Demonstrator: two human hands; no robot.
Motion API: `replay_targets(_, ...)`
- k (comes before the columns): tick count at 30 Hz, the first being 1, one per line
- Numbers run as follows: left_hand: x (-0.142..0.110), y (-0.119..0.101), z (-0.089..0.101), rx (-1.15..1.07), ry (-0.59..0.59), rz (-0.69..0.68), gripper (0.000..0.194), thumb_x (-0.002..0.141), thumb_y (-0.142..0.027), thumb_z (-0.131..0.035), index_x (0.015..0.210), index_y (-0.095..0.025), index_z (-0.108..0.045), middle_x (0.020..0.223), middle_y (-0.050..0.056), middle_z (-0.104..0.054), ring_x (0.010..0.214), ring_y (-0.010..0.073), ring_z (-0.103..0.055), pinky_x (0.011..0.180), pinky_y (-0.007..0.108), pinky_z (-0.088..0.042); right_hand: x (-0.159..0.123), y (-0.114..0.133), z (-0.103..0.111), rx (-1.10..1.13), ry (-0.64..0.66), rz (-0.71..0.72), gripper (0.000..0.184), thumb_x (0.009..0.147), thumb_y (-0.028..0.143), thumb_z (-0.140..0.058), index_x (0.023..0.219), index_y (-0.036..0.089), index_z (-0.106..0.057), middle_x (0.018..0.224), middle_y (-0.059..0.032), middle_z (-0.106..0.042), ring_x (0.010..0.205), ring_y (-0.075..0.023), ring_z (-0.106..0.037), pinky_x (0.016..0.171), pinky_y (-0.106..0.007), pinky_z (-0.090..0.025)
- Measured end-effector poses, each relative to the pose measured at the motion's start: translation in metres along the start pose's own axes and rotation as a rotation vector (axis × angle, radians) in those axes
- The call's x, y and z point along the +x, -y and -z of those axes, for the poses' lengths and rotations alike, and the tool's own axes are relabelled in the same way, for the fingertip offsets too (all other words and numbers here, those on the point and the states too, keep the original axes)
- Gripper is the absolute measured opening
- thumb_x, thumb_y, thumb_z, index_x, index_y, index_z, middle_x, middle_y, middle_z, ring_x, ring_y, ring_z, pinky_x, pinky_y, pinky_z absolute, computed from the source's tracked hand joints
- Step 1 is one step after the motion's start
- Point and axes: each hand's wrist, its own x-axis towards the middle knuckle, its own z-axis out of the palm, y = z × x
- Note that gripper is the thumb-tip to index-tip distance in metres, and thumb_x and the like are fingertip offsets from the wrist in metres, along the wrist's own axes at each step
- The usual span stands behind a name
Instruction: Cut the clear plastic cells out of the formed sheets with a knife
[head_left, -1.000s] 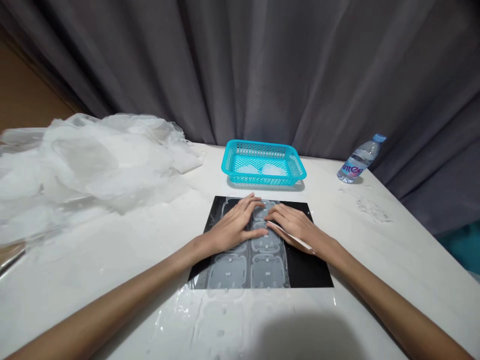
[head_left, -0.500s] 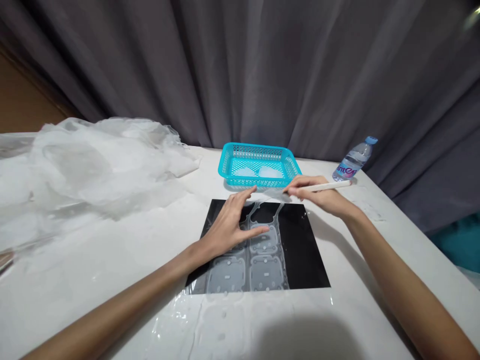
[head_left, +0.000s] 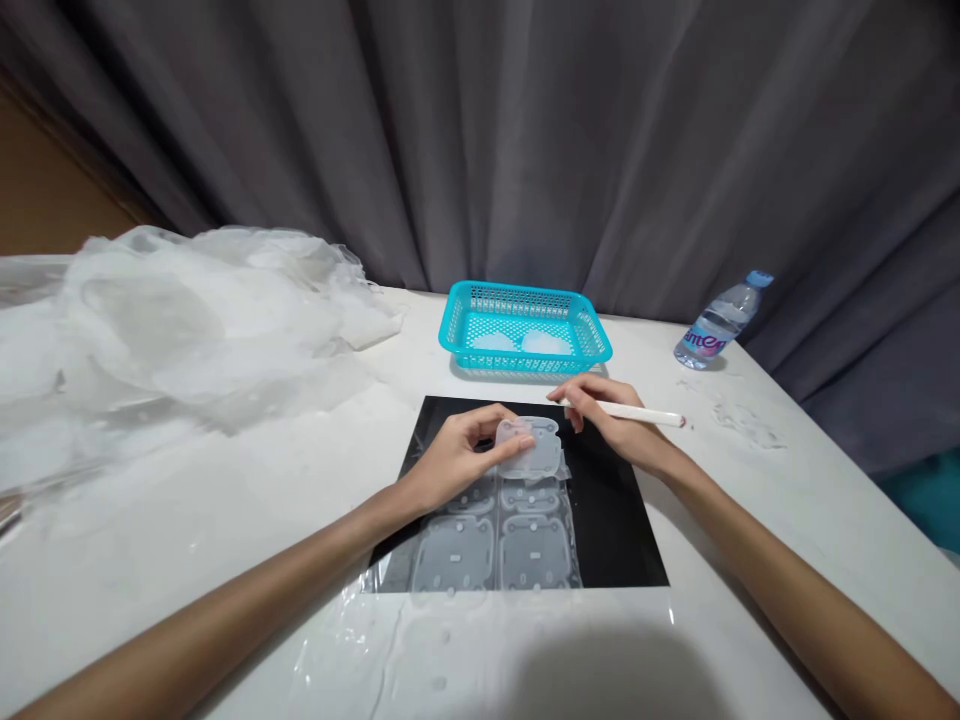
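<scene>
My left hand [head_left: 465, 450] pinches a translucent, rounded-rectangular plastic piece [head_left: 538, 452] between thumb and fingers, lifted a little over the sheet below. That clear plastic sheet [head_left: 457, 553] carries several similar moulded shapes and lies on a black rectangular mat [head_left: 611, 530], its near end running onto the white table. In my right hand [head_left: 600, 408] is a slim white pen-like tool [head_left: 645, 413], its dark tip pointing left beyond my fingers. The right hand hovers above the mat's far right corner, just right of the held piece.
A turquoise perforated basket [head_left: 446, 335] stands behind the mat with a few whitish translucent pieces inside. At the left lies a large heap of crumpled translucent plastic [head_left: 187, 310]. A water bottle [head_left: 718, 325] and plastic scraps [head_left: 746, 425] are at the right. A grey curtain [head_left: 510, 140] hangs behind.
My left fingers, spread over the sheet before, have closed on one plastic piece and raised it. My right hand with the white tool has moved slightly left and nearer to me.
</scene>
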Motion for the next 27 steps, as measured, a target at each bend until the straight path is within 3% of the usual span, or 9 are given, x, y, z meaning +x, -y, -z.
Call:
replay_targets(5,0.000,0.000,-0.001,-0.084,0.005,0.019,0.023,0.089,-0.036,-0.081,0.093,-0.014,-0.072,0.083,0.001,-0.073,0.072,0.0116,-0.066,0.068,0.021,-0.051,-0.006,0.008,-0.013,-0.113,0.143,0.025,0.018,0.101,0.034,-0.065,0.095,0.021,-0.075,0.097,-0.0022,-0.073,0.090,-0.0175,-0.066,0.081,-0.029,-0.048)
replay_targets(16,0.001,-0.002,-0.002,-0.189,0.032,0.093,0.024,0.084,-0.034,-0.085,0.087,-0.014,-0.072,0.075,0.001,-0.075,0.065,0.0118,-0.070,0.062,0.020,-0.056,-0.005,0.004,-0.019,-0.052,0.057,-0.051,0.021,0.098,0.035,-0.067,0.087,0.020,-0.076,0.087,-0.0007,-0.071,0.081,-0.0160,-0.063,0.074,-0.028,-0.045)
replay_targets(27,0.000,-0.003,-0.003,-0.144,0.027,0.078,0.026,0.088,-0.039,-0.081,0.087,-0.015,-0.070,0.075,0.002,-0.076,0.064,0.0121,-0.069,0.060,0.020,-0.054,-0.005,0.002,-0.017,0.051,0.113,-0.079,0.024,0.098,0.039,-0.068,0.087,0.020,-0.074,0.084,-0.0001,-0.067,0.076,-0.0147,-0.060,0.069,-0.027,-0.046)
